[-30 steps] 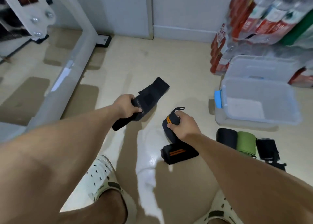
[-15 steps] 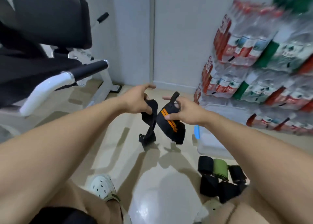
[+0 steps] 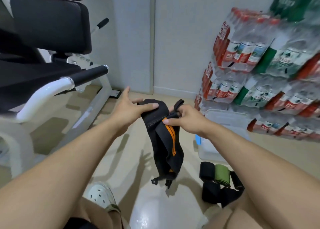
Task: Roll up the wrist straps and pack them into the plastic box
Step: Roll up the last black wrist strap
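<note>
While both hands are raised above the floor, the black wrist straps (image 3: 164, 142) hang between them, one showing orange stripes. The left hand (image 3: 131, 107) pinches the top edge of the plain black strap, thumb pressed on the fabric and the other fingers spread out straight behind it. Just to the right of that grip, the right hand (image 3: 187, 117) has its fingers curled round the looped end of the striped strap, thumb laid across the orange band. Below the two grips the straps dangle together, their lower ends and small black tabs hanging clear above the glossy floor (image 3: 124, 159).

Lower right of the right hand's grip, partly hidden by that forearm, sits the clear plastic box (image 3: 207, 152) with a blue latch (image 3: 198, 139) on its near side; its lid leans behind it. Nearer to the person than the box, a black roll (image 3: 207, 170) and a green roll (image 3: 222, 174) lie touching side by side on the floor, with more black strap material (image 3: 220, 193) bunched just in front of them.

Beyond the right hand, shrink-wrapped packs of water bottles (image 3: 259, 64) are stacked against the wall. Left of the left hand's grip stands a white-framed gym machine (image 3: 52, 86) with black pads. A white clog (image 3: 101, 195) shows directly beneath the dangling straps.
</note>
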`<state>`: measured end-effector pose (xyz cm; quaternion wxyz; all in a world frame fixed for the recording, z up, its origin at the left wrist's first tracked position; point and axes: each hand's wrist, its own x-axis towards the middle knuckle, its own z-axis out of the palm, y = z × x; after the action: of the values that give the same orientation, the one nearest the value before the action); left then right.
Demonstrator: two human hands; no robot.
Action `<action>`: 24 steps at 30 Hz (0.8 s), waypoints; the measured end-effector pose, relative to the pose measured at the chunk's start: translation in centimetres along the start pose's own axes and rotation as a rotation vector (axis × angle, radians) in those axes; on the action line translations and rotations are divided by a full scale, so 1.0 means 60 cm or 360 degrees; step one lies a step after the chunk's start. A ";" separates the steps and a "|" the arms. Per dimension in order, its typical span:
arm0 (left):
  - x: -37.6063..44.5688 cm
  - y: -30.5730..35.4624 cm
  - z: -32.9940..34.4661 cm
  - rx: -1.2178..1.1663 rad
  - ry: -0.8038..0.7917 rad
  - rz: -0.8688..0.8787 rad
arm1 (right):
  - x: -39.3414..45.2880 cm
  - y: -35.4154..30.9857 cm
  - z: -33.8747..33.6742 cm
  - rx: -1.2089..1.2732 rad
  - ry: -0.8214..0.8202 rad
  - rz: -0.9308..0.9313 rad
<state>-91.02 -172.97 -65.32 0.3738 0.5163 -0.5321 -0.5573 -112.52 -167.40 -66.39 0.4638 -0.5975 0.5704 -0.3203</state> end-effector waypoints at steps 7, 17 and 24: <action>-0.009 0.000 0.049 -0.0209 -0.0254 -0.0417 | 0.018 -0.001 -0.010 0.0261 0.0103 0.0018; 0.022 -0.040 0.055 0.0363 -0.0179 -0.0009 | 0.019 -0.006 -0.016 0.0713 0.0637 0.0147; 0.010 -0.023 0.068 0.0111 -0.0382 -0.0216 | 0.023 -0.006 -0.030 0.0990 0.0936 0.0127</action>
<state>-94.94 -172.47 -67.18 0.2508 0.4933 -0.5558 -0.6203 -113.85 -169.12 -65.61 0.4514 -0.2898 0.5772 -0.6156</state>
